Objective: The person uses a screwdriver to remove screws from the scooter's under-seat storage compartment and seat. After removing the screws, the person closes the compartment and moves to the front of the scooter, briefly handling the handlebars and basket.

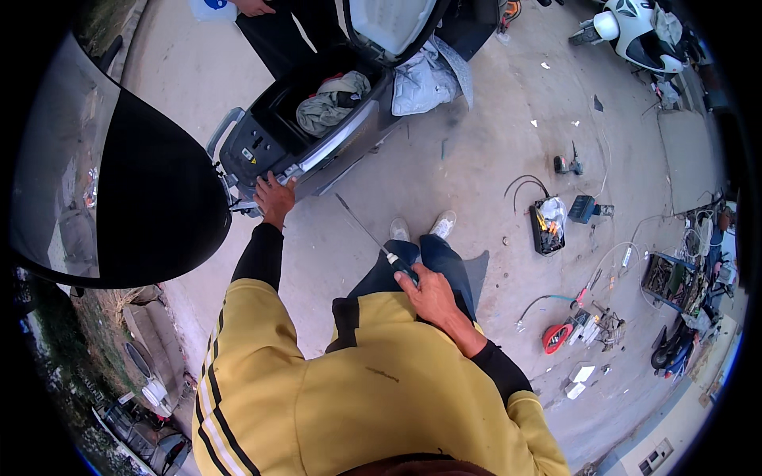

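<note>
My left hand (275, 198) lies with its fingers spread against the tail of a grey scooter (343, 141), by the silver side trim. The scooter's seat (387, 25) is tipped up, and its black storage well holds a bundled grey-green cloth (327, 109). In front of my waist, my right hand (435, 297) is closed round the handle of a long screwdriver (398, 262). Its thin shaft slants up and left, apart from the scooter.
A large black and clear curved cover (151, 182) fills the left side. Another person's legs (278, 36) stand beyond the scooter. On the ground to the right are a cordless drill (568, 163), a black tool tray (548, 225) and a red ring-shaped object (556, 339). A white scooter (635, 36) stands far right.
</note>
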`<state>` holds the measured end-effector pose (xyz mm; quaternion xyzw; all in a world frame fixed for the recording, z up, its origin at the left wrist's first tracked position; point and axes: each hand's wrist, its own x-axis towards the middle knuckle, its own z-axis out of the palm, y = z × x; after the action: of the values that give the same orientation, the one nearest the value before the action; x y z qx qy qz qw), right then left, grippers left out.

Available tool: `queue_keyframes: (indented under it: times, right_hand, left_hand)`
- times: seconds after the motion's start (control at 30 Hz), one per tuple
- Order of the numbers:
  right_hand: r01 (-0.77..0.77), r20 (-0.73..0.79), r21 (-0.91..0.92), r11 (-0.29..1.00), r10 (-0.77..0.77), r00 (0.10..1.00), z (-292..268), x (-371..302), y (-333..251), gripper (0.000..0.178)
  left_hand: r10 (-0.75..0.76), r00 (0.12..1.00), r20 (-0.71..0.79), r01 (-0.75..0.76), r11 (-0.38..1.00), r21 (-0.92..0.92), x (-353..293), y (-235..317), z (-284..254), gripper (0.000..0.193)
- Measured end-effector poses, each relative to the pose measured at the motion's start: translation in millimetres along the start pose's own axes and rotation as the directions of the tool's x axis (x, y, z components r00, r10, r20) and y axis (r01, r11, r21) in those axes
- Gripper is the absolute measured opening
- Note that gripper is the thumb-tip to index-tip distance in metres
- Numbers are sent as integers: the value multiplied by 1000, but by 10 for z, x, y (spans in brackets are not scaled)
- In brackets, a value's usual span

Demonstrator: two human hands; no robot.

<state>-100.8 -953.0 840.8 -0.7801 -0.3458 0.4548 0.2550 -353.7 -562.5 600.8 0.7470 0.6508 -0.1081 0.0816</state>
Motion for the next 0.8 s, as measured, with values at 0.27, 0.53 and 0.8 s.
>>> queue_keyframes:
  times: [0.27, 0.53, 0.8]
  right_hand:
    - [15, -52, 122, 992, -8, 999, -608, 37, 371, 44]
    - [161, -79, 121, 980, -152, 985, -1257, 91, 676, 44]
    - [76, -108, 102, 992, -65, 992, -2292, 124, 1197, 47]
  left_hand:
    - [205, 967, -149, -229, 958, -173, -1035, 664, -113, 88]
    - [381, 686, 620, -58, 877, -476, -2369, 84, 1561, 22]
    - [272, 435, 858, 334, 836, -435, -3450, 932, 1356, 28]
